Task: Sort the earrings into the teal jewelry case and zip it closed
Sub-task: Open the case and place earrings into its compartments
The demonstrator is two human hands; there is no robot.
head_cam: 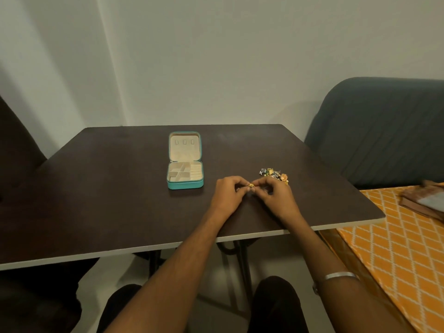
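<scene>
The teal jewelry case lies open on the dark table, lid flat toward the wall, with its cream compartments bare. A pile of several earrings sits to its right. Between case and pile, my left hand and my right hand meet fingertip to fingertip. Together they pinch one small gold earring just above the tabletop. My right hand hides the near edge of the pile.
A grey cushioned seat stands right of the table. An orange patterned cloth with folded brown fabric lies at lower right. A dark chair is at the left. My knees show under the table's front edge.
</scene>
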